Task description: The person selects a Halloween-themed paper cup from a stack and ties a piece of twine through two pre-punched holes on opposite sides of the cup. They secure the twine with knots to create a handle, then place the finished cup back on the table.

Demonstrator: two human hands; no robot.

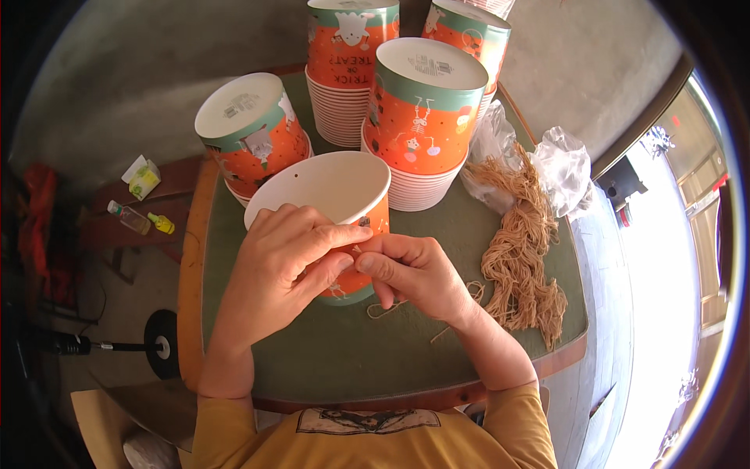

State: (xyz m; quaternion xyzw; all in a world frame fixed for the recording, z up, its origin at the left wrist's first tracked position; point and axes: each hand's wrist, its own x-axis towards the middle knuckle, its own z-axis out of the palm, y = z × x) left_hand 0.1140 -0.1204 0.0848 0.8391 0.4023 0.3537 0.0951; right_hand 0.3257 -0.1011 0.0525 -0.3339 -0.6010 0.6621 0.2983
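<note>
A white-lined paper bucket [332, 187] with an orange and green outside stands in front of me, its mouth up. One small hole shows in its far wall near the rim. My left hand [283, 266] lies closed on the near rim and wall, its thumb and forefinger curved around a small gap; some fingertips are hidden. Close beside them, at the outer wall, my right hand [410, 270] is closed in a pinch. A short pale end of twine shows at its fingertips. Loose twine [381, 313] trails on the table below the right hand.
Upturned bucket stacks stand behind: one at the left [242, 109], a tall one in the middle [426, 102], others farther back. A skein of tan twine [519, 250] and clear plastic bags [558, 168] lie right on the green tabletop [351, 367]. Bottles [129, 217] stand on a side bench.
</note>
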